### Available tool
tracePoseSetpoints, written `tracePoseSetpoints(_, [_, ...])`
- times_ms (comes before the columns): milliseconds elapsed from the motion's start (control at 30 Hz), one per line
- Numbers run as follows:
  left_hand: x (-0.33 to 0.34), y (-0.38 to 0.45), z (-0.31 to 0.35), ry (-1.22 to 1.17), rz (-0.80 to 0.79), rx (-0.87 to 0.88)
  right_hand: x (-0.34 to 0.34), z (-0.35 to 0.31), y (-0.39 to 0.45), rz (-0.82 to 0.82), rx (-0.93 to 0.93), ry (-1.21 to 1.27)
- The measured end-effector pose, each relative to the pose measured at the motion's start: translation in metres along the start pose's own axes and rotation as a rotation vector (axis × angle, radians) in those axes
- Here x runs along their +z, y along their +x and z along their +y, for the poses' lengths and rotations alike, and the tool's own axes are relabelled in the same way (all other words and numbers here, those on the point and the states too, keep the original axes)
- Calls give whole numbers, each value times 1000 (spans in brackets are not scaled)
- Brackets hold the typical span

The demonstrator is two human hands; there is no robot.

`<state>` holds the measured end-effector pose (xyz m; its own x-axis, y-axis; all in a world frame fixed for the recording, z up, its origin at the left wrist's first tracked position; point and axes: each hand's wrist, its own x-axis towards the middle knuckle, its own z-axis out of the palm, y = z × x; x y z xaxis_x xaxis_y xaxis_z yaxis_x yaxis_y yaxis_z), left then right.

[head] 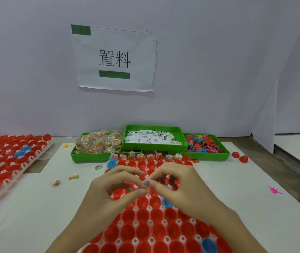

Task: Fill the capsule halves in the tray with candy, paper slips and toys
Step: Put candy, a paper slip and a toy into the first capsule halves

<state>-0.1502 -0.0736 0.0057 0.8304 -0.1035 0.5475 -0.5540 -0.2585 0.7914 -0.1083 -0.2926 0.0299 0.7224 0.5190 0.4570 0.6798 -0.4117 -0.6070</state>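
A white tray (135, 241) of red and a few blue capsule halves (142, 231) lies in front of me. Its far row (145, 157) holds candy, slips and toys. My left hand (109, 190) and my right hand (180, 187) meet above the tray's middle, and both pinch a small folded paper slip (147, 183) between thumb and fingertips. Behind the tray stand three green bins: candy packets (98, 141), paper slips (151, 138) and coloured plastic toys (202, 143).
A second tray of red and blue halves (4, 161) lies at the left. Loose candy packets (74, 177) lie on the white sheet. Two red halves (239, 157) and a pink toy (274, 190) lie at the right. A wall with a paper sign (114, 59) rises behind.
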Motion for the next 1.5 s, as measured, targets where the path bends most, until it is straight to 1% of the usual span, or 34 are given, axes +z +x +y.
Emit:
tracePoseSetpoints(100, [-1,-1,-2,-15,7,47,1,-7,-4,-44,-26,21])
tracePoseSetpoints(267, [-2,-4,-4,19,16,-6,0,-8,-5,-82,-1,40])
tracePoseSetpoints(367, [-3,-3,-2,77,-17,36,-3,0,-3,-61,36,36])
tracePoseSetpoints(433, [-4,-2,0,84,3,23,-12,17,1,16,94,27])
tracePoseSetpoints(500, [-6,-2,2,98,29,14,-26,44,8,161,180,-18])
tracePoseSetpoints(600, [-8,-1,2,111,36,9,-49,95,14,360,359,-191])
tracePoseSetpoints(667, [-10,-1,2,105,37,1,-62,126,17,403,423,-321])
tracePoseSetpoints(733, [-11,0,2,112,40,3,-74,149,21,349,463,-415])
tracePoseSetpoints(867, [-13,0,4,121,56,6,-91,173,40,215,520,-539])
tracePoseSetpoints(1067, [-12,0,1,148,31,-12,-95,190,61,82,525,-608])
tracePoseSetpoints(1200, [-12,0,0,172,13,-18,-96,195,68,85,545,-646])
tracePoseSetpoints(1267, [-13,0,0,171,14,-22,-97,195,71,98,574,-627])
tracePoseSetpoints(1400, [-13,1,1,170,23,-30,-98,195,70,178,604,-462])
tracePoseSetpoints(1500, [-13,0,2,173,23,-36,-96,196,67,220,612,-385])
